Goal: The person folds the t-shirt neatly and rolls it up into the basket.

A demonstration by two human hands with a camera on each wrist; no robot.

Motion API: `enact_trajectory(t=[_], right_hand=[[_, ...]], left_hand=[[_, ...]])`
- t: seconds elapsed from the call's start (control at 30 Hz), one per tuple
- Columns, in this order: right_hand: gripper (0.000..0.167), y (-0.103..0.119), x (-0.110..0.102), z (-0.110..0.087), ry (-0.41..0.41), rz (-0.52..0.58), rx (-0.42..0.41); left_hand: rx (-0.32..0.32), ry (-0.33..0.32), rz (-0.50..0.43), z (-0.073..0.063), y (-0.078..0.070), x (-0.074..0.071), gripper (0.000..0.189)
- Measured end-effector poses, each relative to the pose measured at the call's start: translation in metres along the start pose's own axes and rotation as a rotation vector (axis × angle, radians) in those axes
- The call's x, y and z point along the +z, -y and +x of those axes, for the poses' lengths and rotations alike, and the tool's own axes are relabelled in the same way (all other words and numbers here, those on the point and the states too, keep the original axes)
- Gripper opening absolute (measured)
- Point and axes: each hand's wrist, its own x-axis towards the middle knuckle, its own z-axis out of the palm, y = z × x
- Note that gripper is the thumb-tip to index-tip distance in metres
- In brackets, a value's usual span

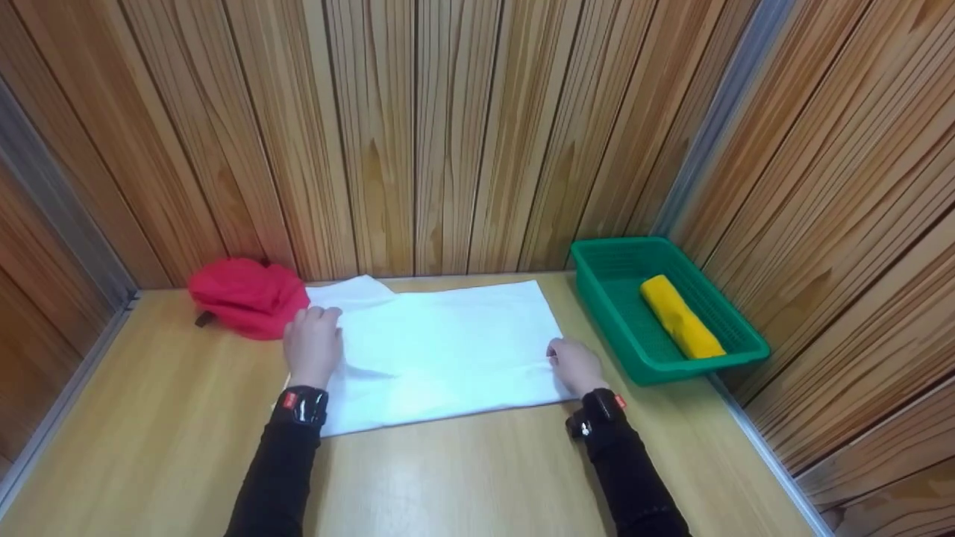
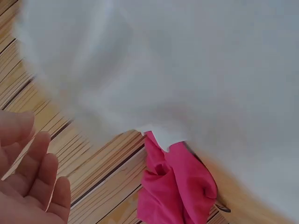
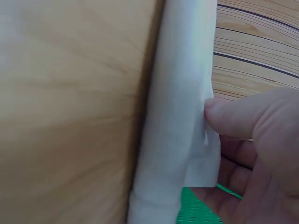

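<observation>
A white cloth [image 1: 448,350] lies spread and folded over on the table, with a rumpled upper left corner. My right hand [image 1: 576,365] pinches its right edge; in the right wrist view the thumb [image 3: 224,114] presses on the cloth [image 3: 170,107] with the fingers behind it. Over the cloth's left edge is my left hand [image 1: 313,344]. The left wrist view shows that hand [image 2: 32,182] with loosely bent fingers and nothing between them, apart from the white cloth [image 2: 187,60]. Just left of it sits a crumpled red cloth item [image 1: 250,298].
On the right stands a green plastic basket [image 1: 597,298] with a rolled yellow cloth [image 1: 680,317] inside. Wood-panelled walls [image 1: 448,134] enclose the back and sides of the table [image 1: 418,485].
</observation>
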Motion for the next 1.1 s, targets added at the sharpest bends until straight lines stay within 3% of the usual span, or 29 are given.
enact_trajectory(t=[0.3,0.57,0.73,0.97,1.1], right_hand=[[0.006,-0.001,0.0,-0.002,-0.08,0.011,-0.012],[0.006,0.008,-0.003,-0.01,-0.057,0.0,-0.021],[0.005,0.011,-0.003,-0.018,-0.074,-0.001,-0.067],[0.005,0.01,-0.005,-0.032,-0.07,-0.005,-0.113],[0.007,0.008,-0.008,-0.04,-0.035,-0.018,-0.123]], left_hand=[[0.018,0.018,-0.019,-0.013,0.011,0.005,0.014],[0.032,0.176,-0.038,-0.031,0.013,0.013,0.012],[0.075,0.212,-0.043,-0.039,0.01,0.015,0.014],[0.126,0.254,0.021,-0.062,0.008,0.008,0.003],[0.135,0.299,0.06,-0.075,0.009,0.0,0.016]])
